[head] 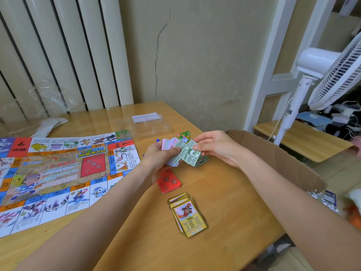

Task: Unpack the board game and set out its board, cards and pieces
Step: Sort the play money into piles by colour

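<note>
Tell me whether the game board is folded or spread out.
Spread out. The game board lies flat on the table, its centre picture and border squares showing.

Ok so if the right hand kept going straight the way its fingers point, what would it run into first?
The right hand points left, pinching green play-money notes. Going on that way, it would probably first meet the left hand, which grips the rest of the money stack; depth is hard to judge.

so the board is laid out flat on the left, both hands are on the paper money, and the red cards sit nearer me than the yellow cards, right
Not quite. The head view shows the yellow-bordered card stack nearer you than the red card stack. The rest holds.
</note>
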A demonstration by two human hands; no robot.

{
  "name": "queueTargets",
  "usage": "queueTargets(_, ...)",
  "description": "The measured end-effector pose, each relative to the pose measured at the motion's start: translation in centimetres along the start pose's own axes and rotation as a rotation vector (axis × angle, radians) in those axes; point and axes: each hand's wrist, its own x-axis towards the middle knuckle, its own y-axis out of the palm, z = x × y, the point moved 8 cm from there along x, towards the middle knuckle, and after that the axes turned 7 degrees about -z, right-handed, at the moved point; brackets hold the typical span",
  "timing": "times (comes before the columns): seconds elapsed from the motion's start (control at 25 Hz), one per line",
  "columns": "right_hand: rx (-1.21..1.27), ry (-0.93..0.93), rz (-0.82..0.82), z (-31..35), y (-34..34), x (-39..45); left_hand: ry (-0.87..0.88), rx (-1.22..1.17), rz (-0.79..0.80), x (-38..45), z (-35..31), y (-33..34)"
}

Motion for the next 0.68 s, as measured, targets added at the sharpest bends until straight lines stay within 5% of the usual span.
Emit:
queueTargets(0.4, 0.135, 0.116, -0.033, -0.8, 0.7, -0.2, 0.015, -0.039, 0.048, 0.0, 0.0, 0.7)
queueTargets(0.56, 0.187, 0.179, -0.202, -1.2, -2.0, 0.4, 0.016, -0.072, 0.048, 0.1, -0.1, 0.2)
queueTargets(0.68, -0.014, 0.223, -0.325, -2.8, -3.9, 0.7, -0.052, -0.012, 0.018, 0.4, 0.8, -0.4)
